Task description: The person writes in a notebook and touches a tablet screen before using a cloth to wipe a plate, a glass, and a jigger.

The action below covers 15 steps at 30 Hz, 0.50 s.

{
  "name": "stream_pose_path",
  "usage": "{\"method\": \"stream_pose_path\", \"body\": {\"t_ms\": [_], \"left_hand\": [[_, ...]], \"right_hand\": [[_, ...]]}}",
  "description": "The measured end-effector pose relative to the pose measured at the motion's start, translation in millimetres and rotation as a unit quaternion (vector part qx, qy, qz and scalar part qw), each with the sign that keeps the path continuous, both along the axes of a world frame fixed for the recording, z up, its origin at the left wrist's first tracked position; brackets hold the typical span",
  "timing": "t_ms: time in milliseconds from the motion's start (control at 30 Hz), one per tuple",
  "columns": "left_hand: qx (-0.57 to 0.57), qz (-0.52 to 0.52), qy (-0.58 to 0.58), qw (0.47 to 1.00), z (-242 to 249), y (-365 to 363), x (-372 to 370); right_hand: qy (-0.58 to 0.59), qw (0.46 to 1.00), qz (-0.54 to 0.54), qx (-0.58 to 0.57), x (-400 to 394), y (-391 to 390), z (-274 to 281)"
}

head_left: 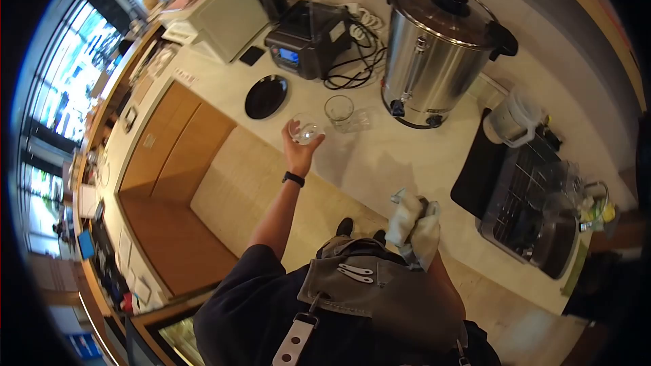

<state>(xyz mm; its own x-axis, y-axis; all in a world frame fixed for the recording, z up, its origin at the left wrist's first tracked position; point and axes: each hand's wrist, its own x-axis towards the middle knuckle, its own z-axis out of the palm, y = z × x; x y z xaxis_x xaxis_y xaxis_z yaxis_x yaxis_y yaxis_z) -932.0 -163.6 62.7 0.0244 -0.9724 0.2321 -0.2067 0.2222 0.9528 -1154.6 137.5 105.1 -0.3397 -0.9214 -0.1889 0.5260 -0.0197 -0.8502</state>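
My left hand is stretched forward near the counter's edge, its fingers and thumb closed round a small clear glass. Just beyond it a second clear glass stands on the counter. A round black plate lies to the left of that glass. Close to my apron, my right hand grips a pale, crumpled cloth. Folds of the cloth cover most of the fingers.
A large steel urn with taps stands at the back of the pale counter. Left of it are a black appliance base and loose cables. At right sit a clear jug and a dish rack.
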Motion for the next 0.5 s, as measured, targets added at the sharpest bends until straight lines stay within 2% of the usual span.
{"method": "stream_pose_path", "body": {"t_ms": [100, 167, 233, 300, 333, 367, 400, 433, 467, 500], "left_hand": [[-0.006, -0.032, -0.012, 0.999, -26, -48, -3], [-0.006, -0.061, -0.001, 0.998, -45, -73, -2], [-0.012, -0.101, 0.049, 0.994, -66, -97, -1], [-0.076, -0.119, 0.016, 0.99, -99, -124, 2], [-0.034, -0.13, 0.063, 0.989, -91, -122, -3], [0.01, -0.137, 0.104, 0.985, -78, -121, -3], [0.01, -0.152, 0.095, 0.984, -77, -125, -2], [0.007, -0.161, 0.087, 0.983, -78, -128, -1], [-0.013, -0.155, 0.046, 0.987, -77, -129, 0], [-0.035, -0.143, 0.005, 0.989, -76, -127, 4]], "right_hand": [[-0.185, 0.97, -0.025, -0.159, 13, -2, 16], [-0.119, 0.968, -0.068, -0.209, 28, -7, 23], [0.127, 0.968, -0.145, -0.159, 39, -5, 31], [0.357, 0.906, -0.222, -0.059, 44, 7, 39], [0.458, 0.853, -0.25, 0.006, 48, 13, 43], [0.39, 0.883, -0.261, 0.012, 51, 14, 42], [0.319, 0.906, -0.277, 0.016, 54, 16, 41], [0.075, 0.959, -0.267, -0.066, 54, 15, 34], [-0.168, 0.945, -0.231, -0.159, 52, 14, 29], [-0.128, 0.945, -0.255, -0.163, 51, 15, 34]]}}
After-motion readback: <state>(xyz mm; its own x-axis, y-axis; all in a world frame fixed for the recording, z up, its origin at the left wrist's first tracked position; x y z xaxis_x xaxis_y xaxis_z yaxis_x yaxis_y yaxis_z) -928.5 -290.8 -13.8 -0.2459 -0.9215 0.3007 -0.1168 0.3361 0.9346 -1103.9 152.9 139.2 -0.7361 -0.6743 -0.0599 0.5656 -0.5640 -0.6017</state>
